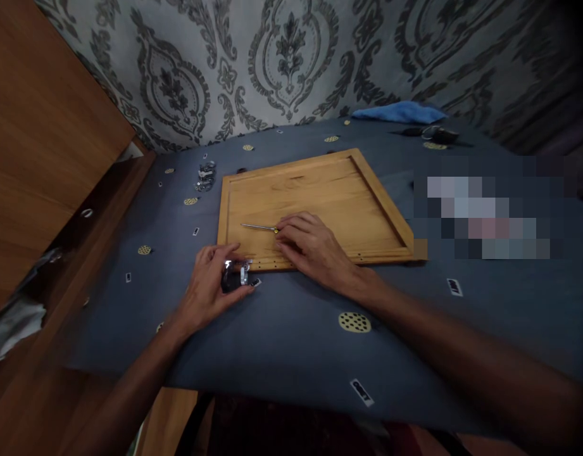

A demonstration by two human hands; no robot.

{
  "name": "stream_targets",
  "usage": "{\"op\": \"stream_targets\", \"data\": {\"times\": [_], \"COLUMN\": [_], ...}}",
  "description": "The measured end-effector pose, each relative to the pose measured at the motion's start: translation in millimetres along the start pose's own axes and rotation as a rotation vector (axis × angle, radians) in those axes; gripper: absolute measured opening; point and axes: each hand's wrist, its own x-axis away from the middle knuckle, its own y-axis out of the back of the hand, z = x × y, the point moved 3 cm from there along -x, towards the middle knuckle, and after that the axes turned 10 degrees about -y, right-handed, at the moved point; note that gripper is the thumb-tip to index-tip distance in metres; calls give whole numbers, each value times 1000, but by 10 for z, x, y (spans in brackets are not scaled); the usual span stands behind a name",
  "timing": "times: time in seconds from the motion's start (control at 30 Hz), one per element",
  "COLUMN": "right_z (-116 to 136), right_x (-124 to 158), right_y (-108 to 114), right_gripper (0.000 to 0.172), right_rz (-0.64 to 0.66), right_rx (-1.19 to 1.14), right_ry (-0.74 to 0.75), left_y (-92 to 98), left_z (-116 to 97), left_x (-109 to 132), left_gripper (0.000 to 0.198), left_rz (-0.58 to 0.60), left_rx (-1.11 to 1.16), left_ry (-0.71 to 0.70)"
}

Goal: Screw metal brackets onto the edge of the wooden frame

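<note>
A framed wooden panel (pixel 295 196) lies on the blue patterned cloth, with small holes along its near edge. My left hand (pixel 210 282) is curled round a shiny metal hinge (pixel 244 273) at the panel's near left corner. Fingers of my right hand (pixel 313 247) are closed on a screwdriver (pixel 259 227), whose thin shaft points left over the panel. That hand rests above the near edge of the panel, and most of the screwdriver's handle is hidden under the fingers.
More metal hinges (pixel 206 176) lie left of the panel. A blue cloth (pixel 399 113) and a dark tool (pixel 433 134) are at the back right. The right side is pixelated. A wooden cabinet (pixel 44 126) stands at the left.
</note>
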Motion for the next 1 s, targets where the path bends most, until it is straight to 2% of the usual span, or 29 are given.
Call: {"op": "stream_targets", "data": {"times": [0.37,0.5,0.6,0.7,0.83,1.0], "right_z": [3,-10,-27,-37,-29,-24], "right_x": [3,7,3,-6,-19,-29], "right_y": [0,-1,-6,-3,11,4], "right_gripper": [13,11,11,12,14,18], "right_rz": [3,-6,-10,-11,-13,-22], "right_rx": [-22,-15,-13,-9,-4,0], "right_ry": [-12,-8,-8,-5,6,29], "left_y": [-12,1,77,208,361,406], "left_z": [10,23,23,62,232,468], "left_x": [-10,14,33,46,85,139], "left_gripper": [67,76,75,59,42,41], "left_rz": [24,-18,-122,-305,-547,-622], "left_rx": [4,27,120,199,254,271], "left_ry": [43,40,60,130,272,374]}}
